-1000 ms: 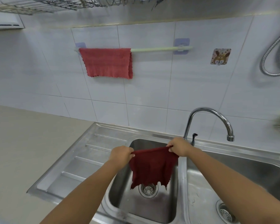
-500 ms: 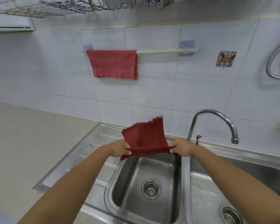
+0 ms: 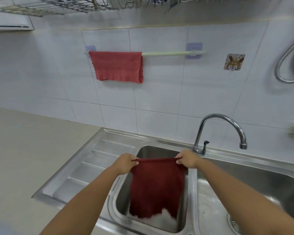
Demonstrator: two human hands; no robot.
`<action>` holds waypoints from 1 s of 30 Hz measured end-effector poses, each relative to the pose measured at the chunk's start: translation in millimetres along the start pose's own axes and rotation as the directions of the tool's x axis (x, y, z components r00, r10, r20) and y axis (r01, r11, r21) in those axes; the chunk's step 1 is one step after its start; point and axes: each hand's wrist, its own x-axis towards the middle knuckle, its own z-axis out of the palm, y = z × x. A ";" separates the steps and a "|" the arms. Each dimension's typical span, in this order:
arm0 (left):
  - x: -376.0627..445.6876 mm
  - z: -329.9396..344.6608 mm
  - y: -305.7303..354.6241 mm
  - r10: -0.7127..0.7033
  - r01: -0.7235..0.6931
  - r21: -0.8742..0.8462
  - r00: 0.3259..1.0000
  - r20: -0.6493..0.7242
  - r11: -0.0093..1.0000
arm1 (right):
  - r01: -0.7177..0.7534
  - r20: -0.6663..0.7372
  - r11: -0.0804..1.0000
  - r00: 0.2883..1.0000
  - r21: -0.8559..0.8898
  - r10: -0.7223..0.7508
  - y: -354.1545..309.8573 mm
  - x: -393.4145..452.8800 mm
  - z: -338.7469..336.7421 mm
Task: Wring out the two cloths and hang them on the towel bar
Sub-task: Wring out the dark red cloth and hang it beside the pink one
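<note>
A dark red wet cloth (image 3: 155, 187) hangs spread out over the left sink basin (image 3: 126, 197). My left hand (image 3: 126, 163) pinches its top left corner and my right hand (image 3: 187, 159) pinches its top right corner, the top edge stretched taut between them. A lighter red cloth (image 3: 117, 66) is draped over the left half of the pale green towel bar (image 3: 171, 53) on the tiled wall. The right half of the bar is bare.
A curved chrome faucet (image 3: 219, 128) stands just right of my right hand. A second basin (image 3: 244, 192) lies to the right, a ribbed drainboard (image 3: 85, 167) and beige counter to the left. A wire dish rack (image 3: 66, 5) hangs overhead; a metal hose (image 3: 288, 60) loops at far right.
The dark cloth, flipped upward half a second ago, has dropped back down and hangs in the basin again. Both hands keep their grip on its corners.
</note>
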 end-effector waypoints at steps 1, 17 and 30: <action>0.8 -5.0 6.3 0.018 -0.019 -0.018 0.997 -0.071 1.000 | 0.016 -0.078 1.000 0.997 0.026 -0.014 -7.0 0.1 -7.1; 13.1 -29.9 17.8 0.070 -0.053 0.301 0.997 -0.045 0.952 | -0.055 -0.204 0.967 0.979 -0.250 0.003 -28.5 -9.1 -24.8; 7.2 -11.1 19.5 0.240 -0.149 0.307 0.929 -0.283 0.940 | -0.068 -0.503 0.995 0.864 -0.072 0.023 -19.7 -23.7 -12.6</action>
